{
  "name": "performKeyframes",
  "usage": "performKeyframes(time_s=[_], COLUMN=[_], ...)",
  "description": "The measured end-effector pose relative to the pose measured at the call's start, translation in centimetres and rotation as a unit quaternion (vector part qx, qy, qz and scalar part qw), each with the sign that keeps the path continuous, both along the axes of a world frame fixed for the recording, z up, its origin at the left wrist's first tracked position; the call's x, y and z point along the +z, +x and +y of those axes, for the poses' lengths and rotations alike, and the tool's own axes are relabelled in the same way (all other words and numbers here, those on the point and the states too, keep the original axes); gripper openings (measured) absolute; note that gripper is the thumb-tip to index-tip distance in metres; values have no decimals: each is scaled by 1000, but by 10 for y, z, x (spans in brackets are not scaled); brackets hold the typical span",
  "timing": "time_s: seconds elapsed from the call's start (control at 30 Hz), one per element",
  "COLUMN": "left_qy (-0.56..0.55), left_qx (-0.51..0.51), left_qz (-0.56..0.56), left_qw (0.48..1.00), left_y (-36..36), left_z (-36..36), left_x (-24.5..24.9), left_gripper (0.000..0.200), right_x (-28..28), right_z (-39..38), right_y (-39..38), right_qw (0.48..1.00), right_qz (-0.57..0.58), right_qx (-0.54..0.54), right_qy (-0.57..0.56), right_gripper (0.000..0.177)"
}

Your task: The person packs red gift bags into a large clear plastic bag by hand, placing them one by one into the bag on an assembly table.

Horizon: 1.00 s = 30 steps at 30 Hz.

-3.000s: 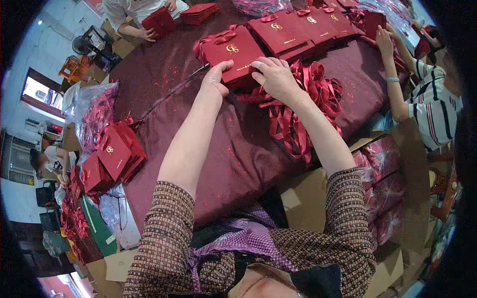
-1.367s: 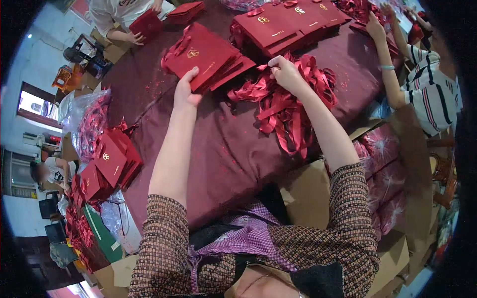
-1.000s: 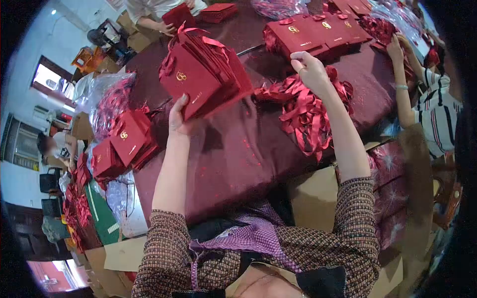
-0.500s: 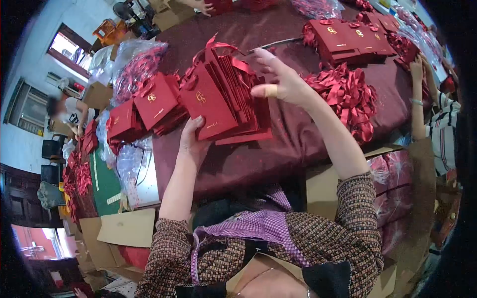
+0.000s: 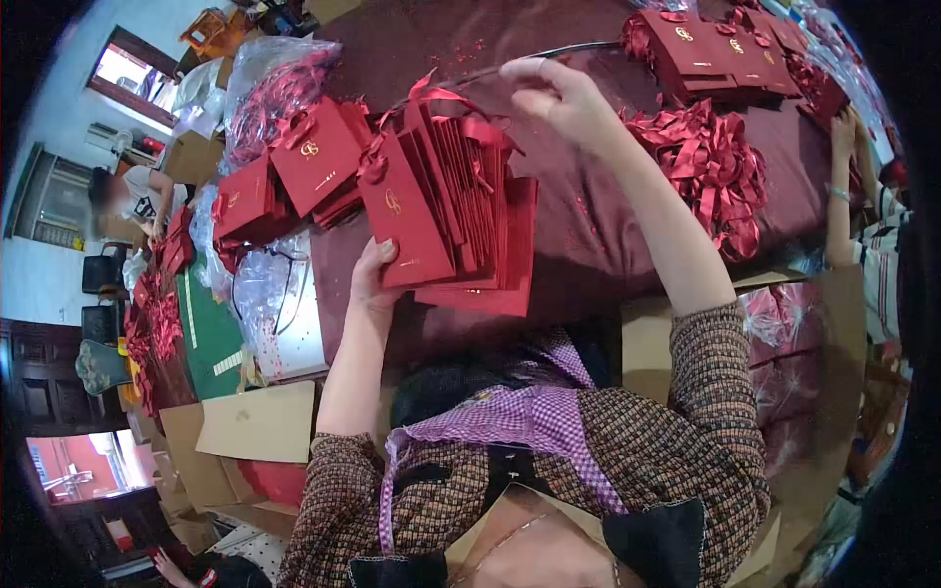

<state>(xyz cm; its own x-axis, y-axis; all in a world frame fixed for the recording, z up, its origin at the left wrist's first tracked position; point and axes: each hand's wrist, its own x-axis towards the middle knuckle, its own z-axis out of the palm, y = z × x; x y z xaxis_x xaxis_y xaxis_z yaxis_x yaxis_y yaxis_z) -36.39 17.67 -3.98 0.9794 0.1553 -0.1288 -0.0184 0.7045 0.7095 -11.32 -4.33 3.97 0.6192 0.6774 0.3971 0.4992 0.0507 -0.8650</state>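
Observation:
My left hand grips the bottom corner of a thick stack of flat red gift bags with gold logos and red ribbon handles, held tilted above the dark red tablecloth. My right hand hovers above the stack's far top edge with fingers spread, holding nothing that I can see. A heap of red ribbons lies right of my right forearm.
Another pile of red bags lies at the table's left, beside a clear plastic bag of ribbons. More red bags sit at the far right. Another person's arm reaches in from the right. Cardboard boxes stand by my left side.
My left hand lifted the stack of bags off the table and carried it left and toward me. My right hand left the ribbon heap and rose over the stack.

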Motion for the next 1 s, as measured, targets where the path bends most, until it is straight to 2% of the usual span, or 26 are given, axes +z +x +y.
performKeyframes(time_s=[0.03,0.07,0.1,0.13,0.17,0.27,0.33,0.4,0.47,0.5,0.53,0.57,0.63,0.67,0.73,0.77,0.8,0.83,0.87,0.9,0.93,1.0], left_qy=[1,-1,0,1,-8,-13,10,9,7,13,18,20,26,32,0,-17,-35,-55,-58,-57,-54,-64], left_qx=[14,15,11,8,8,4,14,11,22,20,16,13,12,16,24,26,27,29,26,33,38,14], left_qz=[11,13,21,30,28,38,40,42,38,26,15,19,11,1,7,-4,-15,-16,-14,-3,9,9], left_qw=[1000,1000,1000,1000,1000,999,999,999,999,999,1000,1000,1000,999,1000,999,999,998,998,998,998,998], left_y=[-1,0,1,3,3,2,0,-2,-5,-6,-7,-11,-12,-12,-14,-13,-12,-12,-12,-11,-10,-8], left_z=[-3,-5,-7,-9,-11,-12,-16,-15,-14,-16,-18,-14,-12,-10,-3,-3,-4,-4,-5,-5,-8,-12], left_x=[2,4,5,7,8,4,7,3,-1,2,4,1,-1,-1,-8,-7,-7,-6,-7,-9,-8,-7], left_gripper=[73,73,73,74,74,73,73,73,75,76,76,77,77,77,74,72,70,68,68,68,68,67], right_x=[6,24,21,22,19,5,10,10,2,-4,-3,-23,-30,-33,-36,-44,-59,-45,-46,-46,-47,-41], right_z=[-3,-11,-6,-7,-6,-2,-5,-3,2,6,4,8,-7,-17,-36,-42,-51,-55,-57,-60,-58,-51], right_y=[-16,-37,-40,-49,-57,-42,-46,-50,-45,-32,-21,4,8,7,-14,-27,-34,-65,-86,-99,-106,-126], right_qw=[997,983,962,957,955,957,962,979,997,999,997,992,983,980,958,973,972,953,911,904,886,886], right_qz=[-1,98,-237,-259,-285,-266,-234,-189,-59,-7,-53,-38,57,121,263,203,236,301,405,403,438,450], right_qx=[62,156,130,128,79,117,139,74,43,23,-50,-79,-164,-154,-107,-102,-18,21,64,141,148,110], right_qy=[42,8,47,8,-1,-14,-12,-28,10,34,36,86,66,38,28,28,-6,8,30,23,-23,24], right_gripper=[36,37,38,40,33,26,19,17,13,13,16,21,29,33,31,28,29,32,35,38,37,33])
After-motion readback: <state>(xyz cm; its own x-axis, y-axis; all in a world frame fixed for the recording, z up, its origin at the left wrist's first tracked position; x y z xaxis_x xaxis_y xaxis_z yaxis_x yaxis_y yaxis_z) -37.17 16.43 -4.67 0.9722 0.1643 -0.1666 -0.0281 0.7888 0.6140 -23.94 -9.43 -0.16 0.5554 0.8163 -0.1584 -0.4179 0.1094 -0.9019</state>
